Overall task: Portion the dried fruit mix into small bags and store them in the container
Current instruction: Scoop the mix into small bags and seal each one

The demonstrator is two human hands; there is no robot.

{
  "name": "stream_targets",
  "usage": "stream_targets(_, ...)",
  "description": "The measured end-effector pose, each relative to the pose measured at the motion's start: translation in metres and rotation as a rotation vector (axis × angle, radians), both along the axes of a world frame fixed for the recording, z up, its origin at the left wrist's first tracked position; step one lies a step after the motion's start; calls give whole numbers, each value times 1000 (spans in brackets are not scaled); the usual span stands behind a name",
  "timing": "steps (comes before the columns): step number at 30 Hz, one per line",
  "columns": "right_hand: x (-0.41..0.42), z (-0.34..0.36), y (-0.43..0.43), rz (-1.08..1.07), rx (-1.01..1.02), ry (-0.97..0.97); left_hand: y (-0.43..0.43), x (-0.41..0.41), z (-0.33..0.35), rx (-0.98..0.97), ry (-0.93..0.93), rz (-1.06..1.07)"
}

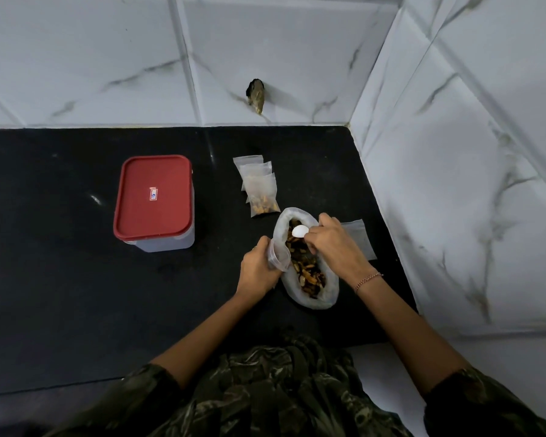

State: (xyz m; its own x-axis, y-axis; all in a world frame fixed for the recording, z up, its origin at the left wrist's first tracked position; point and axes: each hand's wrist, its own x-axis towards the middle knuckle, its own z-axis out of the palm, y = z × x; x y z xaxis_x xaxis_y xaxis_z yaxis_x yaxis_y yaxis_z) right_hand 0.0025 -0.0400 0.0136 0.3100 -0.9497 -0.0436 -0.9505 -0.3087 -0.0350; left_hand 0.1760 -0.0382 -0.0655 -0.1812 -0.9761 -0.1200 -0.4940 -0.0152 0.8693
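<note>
A large clear bag of dried fruit mix (308, 272) lies open on the black counter. My left hand (259, 268) grips a small empty clear bag (279, 255), held open at the big bag's left rim. My right hand (334, 244) pinches a white spoon (300, 231) over the mix. Three small bags (259, 187) lie overlapped behind, the nearest filled with mix. The container (158, 228), clear with a red lid (153, 197), stands shut to the left.
Empty small bags (361, 238) lie flat under and right of my right hand. Marble-tiled walls (454, 152) close the counter (60, 279) at the back and right. A dark hole with debris (255, 95) marks the back wall.
</note>
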Motion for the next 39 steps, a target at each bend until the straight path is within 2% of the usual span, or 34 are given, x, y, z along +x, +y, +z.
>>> stream_targets(5,19,14,-5,67,-130,50,1,-1,0,-14,10,-5)
stream_targets(7,19,11,-4,78,-72,-3,0,0,-1,0,21,0)
stream_targets(9,8,2,-5,77,66,30,1,1,-2,11,47,6)
stream_targets(12,-4,-3,-6,-17,127,-44,2,2,-1,16,79,16)
stream_targets(18,6,-9,-15,-129,83,-114,3,4,-1,22,124,21)
stream_targets(27,-3,1,-10,-159,-60,-51,6,8,0,32,162,15)
stream_targets(32,9,-11,-9,-81,28,5,6,8,0,21,162,-4)
stream_targets(35,9,-9,-11,-56,72,-45,6,9,-2,18,164,-11)
stream_targets(39,1,-2,-13,-207,150,-192,6,9,-3,3,158,-29)
